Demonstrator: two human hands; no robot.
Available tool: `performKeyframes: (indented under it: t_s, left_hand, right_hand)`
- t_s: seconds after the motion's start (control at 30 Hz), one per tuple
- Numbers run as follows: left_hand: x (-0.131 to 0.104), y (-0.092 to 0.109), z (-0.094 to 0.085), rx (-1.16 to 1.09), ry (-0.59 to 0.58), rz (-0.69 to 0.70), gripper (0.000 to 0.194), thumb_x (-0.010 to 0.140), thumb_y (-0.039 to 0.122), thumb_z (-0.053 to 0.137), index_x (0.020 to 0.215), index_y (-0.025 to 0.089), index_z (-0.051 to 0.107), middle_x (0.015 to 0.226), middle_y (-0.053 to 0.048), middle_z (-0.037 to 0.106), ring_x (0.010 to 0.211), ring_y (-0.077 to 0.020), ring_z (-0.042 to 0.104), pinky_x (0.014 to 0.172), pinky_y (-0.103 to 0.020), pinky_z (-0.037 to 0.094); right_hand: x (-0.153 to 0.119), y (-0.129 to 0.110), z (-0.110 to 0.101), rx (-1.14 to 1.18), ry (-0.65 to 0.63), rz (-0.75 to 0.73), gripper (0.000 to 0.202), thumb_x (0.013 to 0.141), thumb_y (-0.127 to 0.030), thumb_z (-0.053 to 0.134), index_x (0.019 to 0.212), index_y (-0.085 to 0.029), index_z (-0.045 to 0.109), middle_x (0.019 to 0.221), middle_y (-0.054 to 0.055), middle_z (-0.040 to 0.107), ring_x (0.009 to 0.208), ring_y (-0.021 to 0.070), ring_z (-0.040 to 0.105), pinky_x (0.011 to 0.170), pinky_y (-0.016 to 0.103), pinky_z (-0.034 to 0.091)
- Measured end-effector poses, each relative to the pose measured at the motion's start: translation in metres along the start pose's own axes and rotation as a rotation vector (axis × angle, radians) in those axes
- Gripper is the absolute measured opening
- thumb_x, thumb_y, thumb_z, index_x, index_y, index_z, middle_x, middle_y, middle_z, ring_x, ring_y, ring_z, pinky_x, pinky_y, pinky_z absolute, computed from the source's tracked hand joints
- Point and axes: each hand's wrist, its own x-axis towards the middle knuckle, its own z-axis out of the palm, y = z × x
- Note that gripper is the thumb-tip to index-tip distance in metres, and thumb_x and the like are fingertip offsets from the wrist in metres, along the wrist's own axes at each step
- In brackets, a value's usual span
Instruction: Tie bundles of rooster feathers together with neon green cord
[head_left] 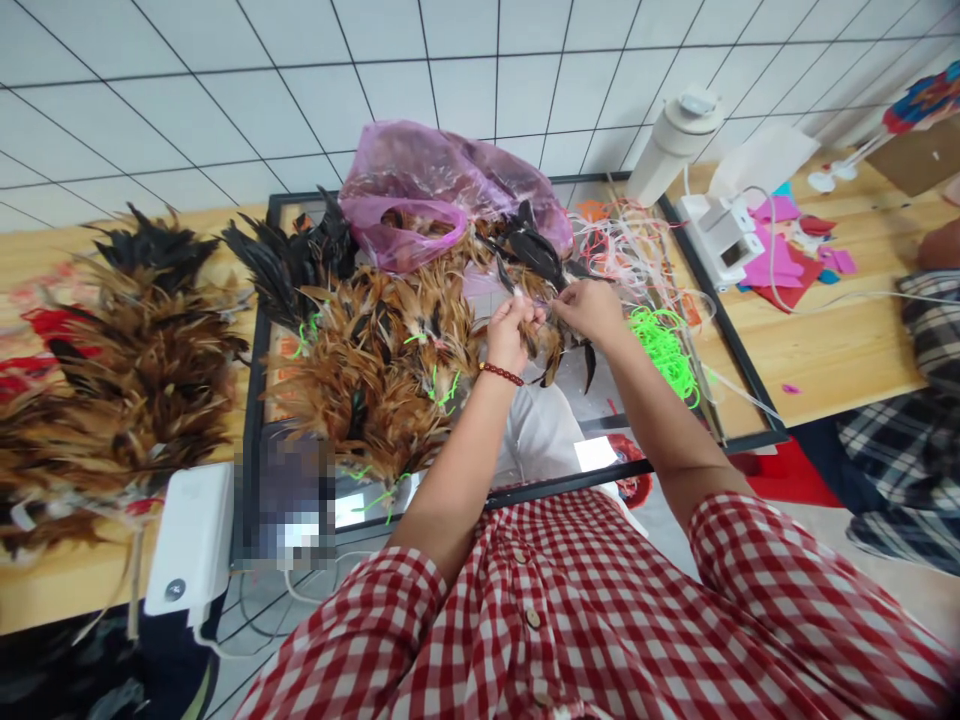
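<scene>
My left hand, with a beaded bracelet at the wrist, is closed around the pale quill ends of a few feathers. Close beside it, my right hand pinches at those ends; what lies between its fingertips is too small to make out. Dark and brown feathers hang below the two hands. Left of them lies a large heap of brown feather bunches, some tied with bright green strings. Behind the hands rests a translucent purple plastic bag with feathers in it.
A glass-topped frame with a dark rim bears the work. Green strings and pale ribbons lie at right, near a white bottle and power strip. More feathers and a power bank are left. Another person sits at right.
</scene>
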Motion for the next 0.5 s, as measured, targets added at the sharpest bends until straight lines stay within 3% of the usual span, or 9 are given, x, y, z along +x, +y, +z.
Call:
performKeyframes:
  t_s: [0.13,0.33,0.5]
  left_hand:
    - [0.0,0.0,0.0,0.029,0.006,0.002,0.028,0.096,0.026,0.069,0.072,0.017,0.058,0.056,0.006,0.049,0.06,-0.007,0.06,0.075,-0.021,0.053]
    - [0.003,-0.006,-0.001,0.046,0.0,0.05,0.027,0.093,0.022,0.071,0.069,0.017,0.061,0.056,0.005,0.051,0.061,-0.0081,0.062,0.079,-0.023,0.053]
    - [0.007,-0.013,-0.006,0.155,0.018,0.114,0.021,0.085,0.025,0.079,0.069,0.017,0.067,0.067,0.001,0.067,0.066,-0.0088,0.064,0.079,-0.023,0.051]
  right_hand:
    - [0.0,0.007,-0.002,0.314,-0.014,-0.03,0.013,0.073,-0.028,0.065,0.074,-0.019,0.075,0.067,0.004,0.07,0.067,0.0189,0.061,0.066,0.031,0.045]
    - [-0.016,0.012,-0.011,0.812,-0.018,-0.028,0.028,0.072,-0.049,0.072,0.076,-0.023,0.061,0.063,-0.002,0.058,0.057,0.0121,0.045,0.056,0.027,0.036]
    - [-0.026,-0.002,-0.002,1.019,-0.018,-0.007,0.042,0.066,-0.059,0.078,0.084,-0.026,0.059,0.07,-0.001,0.06,0.063,0.0147,0.051,0.061,0.03,0.045]
